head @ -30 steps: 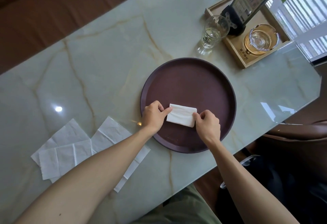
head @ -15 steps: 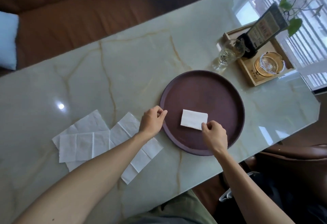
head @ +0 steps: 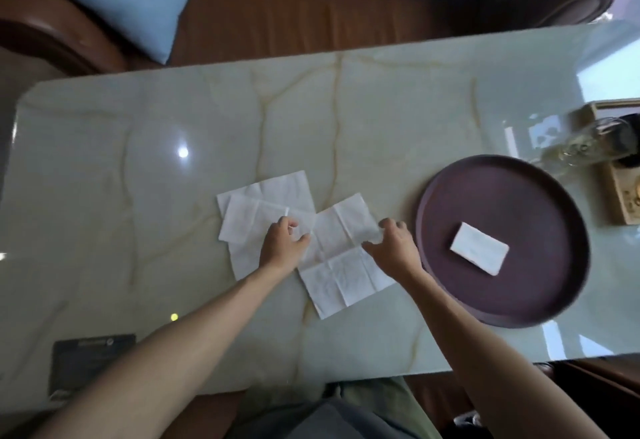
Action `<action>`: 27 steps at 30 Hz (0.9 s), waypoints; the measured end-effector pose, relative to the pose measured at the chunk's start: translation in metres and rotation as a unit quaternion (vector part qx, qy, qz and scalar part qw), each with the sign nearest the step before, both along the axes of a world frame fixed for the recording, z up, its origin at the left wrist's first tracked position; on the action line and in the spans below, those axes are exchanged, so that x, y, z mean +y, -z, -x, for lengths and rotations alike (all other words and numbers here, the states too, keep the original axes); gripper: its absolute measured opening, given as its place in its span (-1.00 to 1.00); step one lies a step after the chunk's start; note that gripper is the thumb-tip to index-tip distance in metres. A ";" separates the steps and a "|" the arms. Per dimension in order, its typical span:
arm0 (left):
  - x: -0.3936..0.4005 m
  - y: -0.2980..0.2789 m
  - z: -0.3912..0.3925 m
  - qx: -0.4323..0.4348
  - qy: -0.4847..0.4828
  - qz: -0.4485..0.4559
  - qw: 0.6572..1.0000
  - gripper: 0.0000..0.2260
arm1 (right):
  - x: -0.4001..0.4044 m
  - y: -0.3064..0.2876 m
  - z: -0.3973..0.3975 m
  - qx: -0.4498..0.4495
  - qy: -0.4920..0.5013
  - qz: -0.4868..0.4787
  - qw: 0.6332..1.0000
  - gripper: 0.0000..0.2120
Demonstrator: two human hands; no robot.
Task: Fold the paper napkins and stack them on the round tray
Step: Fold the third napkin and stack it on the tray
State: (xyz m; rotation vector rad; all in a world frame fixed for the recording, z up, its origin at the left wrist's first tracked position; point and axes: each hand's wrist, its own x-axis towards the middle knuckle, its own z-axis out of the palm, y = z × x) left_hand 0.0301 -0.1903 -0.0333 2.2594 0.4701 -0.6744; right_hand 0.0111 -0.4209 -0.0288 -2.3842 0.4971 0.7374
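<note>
Left hand [head: 284, 248] and right hand [head: 394, 248], fingers curled, pinch the unfolded napkin [head: 341, 258]; folded napkin [head: 479, 253] lies on tray [head: 540, 303] at 3 o'clock.

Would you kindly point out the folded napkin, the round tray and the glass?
folded napkin [head: 479, 253]: head view, middle of its top face.
round tray [head: 424, 230]: head view, left rim.
glass [head: 585, 146]: head view, its blurred side wall.
</note>
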 end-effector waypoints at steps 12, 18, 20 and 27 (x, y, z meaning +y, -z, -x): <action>0.031 0.021 0.060 -0.070 0.231 -0.014 0.970 -0.62 | 0.048 0.007 0.015 0.044 0.058 0.004 0.997 -0.29; 0.037 0.023 0.056 -0.109 0.240 -0.016 0.964 -0.93 | 0.043 -0.001 0.015 0.054 0.213 -0.145 0.965 -0.38; 0.038 0.019 0.054 -0.099 0.233 0.009 0.967 -0.92 | 0.038 -0.007 0.013 0.049 0.246 -0.175 0.952 -0.41; 0.048 -0.011 0.042 -0.113 0.183 0.133 0.968 -0.93 | 0.012 -0.051 0.005 -0.052 0.212 -0.202 0.955 -0.39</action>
